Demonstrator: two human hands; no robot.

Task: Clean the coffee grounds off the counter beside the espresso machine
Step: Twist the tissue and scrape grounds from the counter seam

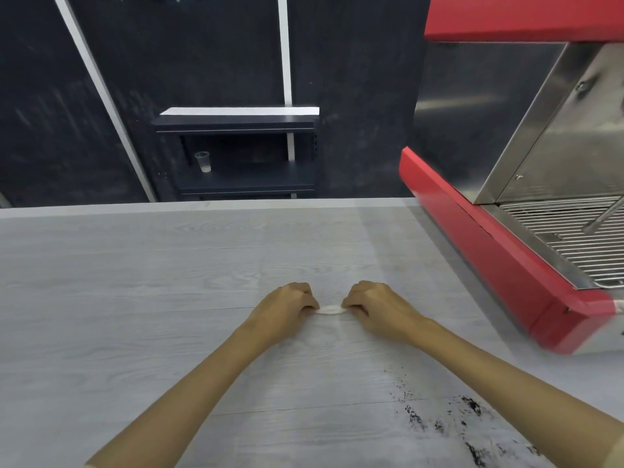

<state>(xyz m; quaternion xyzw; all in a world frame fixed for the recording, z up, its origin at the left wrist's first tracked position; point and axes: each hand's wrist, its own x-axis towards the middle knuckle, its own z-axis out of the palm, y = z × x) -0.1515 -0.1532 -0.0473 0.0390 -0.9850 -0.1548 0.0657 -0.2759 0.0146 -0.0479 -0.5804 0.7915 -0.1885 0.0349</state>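
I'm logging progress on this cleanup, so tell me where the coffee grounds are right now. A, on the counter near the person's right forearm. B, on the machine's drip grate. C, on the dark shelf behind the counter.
A: dark coffee grounds lie scattered on the counter beside the right forearm, nearer than both hands.

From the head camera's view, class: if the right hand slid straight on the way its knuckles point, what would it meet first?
The right hand points left along the counter, pinching one end of a small white wad. Straight on, it would first meet the left hand, which pinches the other end. Depth looks level, though one view cannot confirm it.
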